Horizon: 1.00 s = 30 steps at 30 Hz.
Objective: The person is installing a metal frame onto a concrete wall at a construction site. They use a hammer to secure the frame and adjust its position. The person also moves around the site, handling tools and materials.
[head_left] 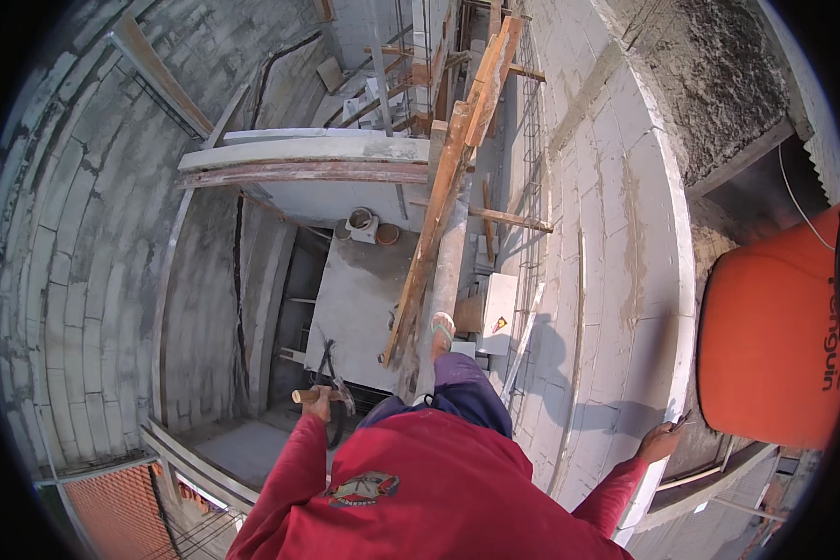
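My left hand [318, 405] is closed round the light wooden handle of a hammer [304, 397], held out beside my left hip. The hammer's head end is partly blurred against a dark cable or strap hanging behind it. Out to the right, my right hand [660, 441] rests by the top edge of the block wall [674, 373], its fingers pinched together. A small, thin dark thing shows at those fingertips, too small to name. My sandalled foot [441, 334] stands on a narrow ledge beside long wooden planks [439, 210].
A large orange water tank [770, 327] stands just beyond the right wall. Below on the left lies a grey slab [359, 289] with buckets [361, 222] on it, beside a deep gap. A concrete beam [303, 152] crosses ahead. Steel rebar [529, 187] and a white box [499, 313] line the right.
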Available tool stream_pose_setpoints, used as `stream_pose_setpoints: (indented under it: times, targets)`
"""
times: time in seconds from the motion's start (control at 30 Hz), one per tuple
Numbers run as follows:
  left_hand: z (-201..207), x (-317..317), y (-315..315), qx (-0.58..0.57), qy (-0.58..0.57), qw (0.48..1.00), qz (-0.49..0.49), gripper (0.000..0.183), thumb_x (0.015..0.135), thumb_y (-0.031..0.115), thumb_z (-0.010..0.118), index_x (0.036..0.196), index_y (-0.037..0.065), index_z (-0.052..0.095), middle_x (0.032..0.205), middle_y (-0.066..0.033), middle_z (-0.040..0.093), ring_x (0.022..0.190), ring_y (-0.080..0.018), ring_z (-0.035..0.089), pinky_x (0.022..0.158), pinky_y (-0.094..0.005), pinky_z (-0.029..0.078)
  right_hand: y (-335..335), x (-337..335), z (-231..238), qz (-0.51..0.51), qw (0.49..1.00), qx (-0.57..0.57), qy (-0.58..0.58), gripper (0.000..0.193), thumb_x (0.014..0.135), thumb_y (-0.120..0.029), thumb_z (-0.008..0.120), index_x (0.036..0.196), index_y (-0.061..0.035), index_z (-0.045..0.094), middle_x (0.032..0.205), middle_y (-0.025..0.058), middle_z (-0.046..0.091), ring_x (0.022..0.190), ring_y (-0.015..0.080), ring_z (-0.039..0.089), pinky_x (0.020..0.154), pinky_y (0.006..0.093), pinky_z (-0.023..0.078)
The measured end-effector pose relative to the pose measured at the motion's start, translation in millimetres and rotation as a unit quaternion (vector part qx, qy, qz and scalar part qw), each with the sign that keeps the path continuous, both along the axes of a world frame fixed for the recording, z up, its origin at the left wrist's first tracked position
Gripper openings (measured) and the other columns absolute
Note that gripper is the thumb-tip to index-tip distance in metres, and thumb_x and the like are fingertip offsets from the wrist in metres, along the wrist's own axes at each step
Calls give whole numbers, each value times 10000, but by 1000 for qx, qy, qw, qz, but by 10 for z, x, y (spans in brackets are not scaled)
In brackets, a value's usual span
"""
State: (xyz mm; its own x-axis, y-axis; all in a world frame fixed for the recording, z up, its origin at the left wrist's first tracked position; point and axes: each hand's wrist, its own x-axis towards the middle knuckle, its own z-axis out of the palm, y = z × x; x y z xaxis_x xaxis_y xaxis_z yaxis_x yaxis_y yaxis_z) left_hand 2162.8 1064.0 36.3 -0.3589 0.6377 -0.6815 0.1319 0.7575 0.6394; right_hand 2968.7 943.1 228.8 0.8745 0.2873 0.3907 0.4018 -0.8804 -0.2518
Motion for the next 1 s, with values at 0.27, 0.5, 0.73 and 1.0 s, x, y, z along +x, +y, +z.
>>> stream_pose_setpoints:
  times: [0.27, 0.5, 0.73, 1.0]
  targets:
    - [424, 383, 1096, -14, 13, 996, 89, 196, 1007, 311, 618, 1004, 115, 630, 844, -31, 725, 511, -130, 492, 408, -351, 407, 1576, 302, 101, -6, 998, -7, 70, 513, 1004, -130, 461, 1506, -37, 509, 1369, 269, 635, 1145, 445, 664, 975, 486, 518]
    - [382, 696, 1539, 19, -21, 990, 139, 192, 1014, 306, 614, 988, 116, 625, 826, -41, 718, 521, -122, 501, 421, -316, 401, 1585, 748, -246, -80, 985, -151, 18, 454, 1059, -236, 503, 1429, 27, 501, 1252, 289, 676, 1127, 441, 684, 926, 473, 579]
    - [-109, 888, 1851, -43, 45, 996, 62, 200, 1005, 251, 550, 1089, 96, 645, 854, -79, 703, 591, -215, 620, 528, -365, 514, 1722, 633, -192, -191, 970, -93, 121, 478, 1049, -328, 474, 1447, -70, 532, 1213, 232, 717, 1124, 416, 697, 917, 509, 579]
    - [-91, 1066, 3019, -154, 27, 987, 27, 252, 971, 230, 509, 1100, 105, 686, 875, -97, 716, 704, -280, 702, 598, -420, 570, 2049, 694, -226, -250, 954, -155, 54, 497, 1060, -350, 455, 1454, -59, 540, 1183, 213, 724, 1055, 400, 715, 892, 502, 571]
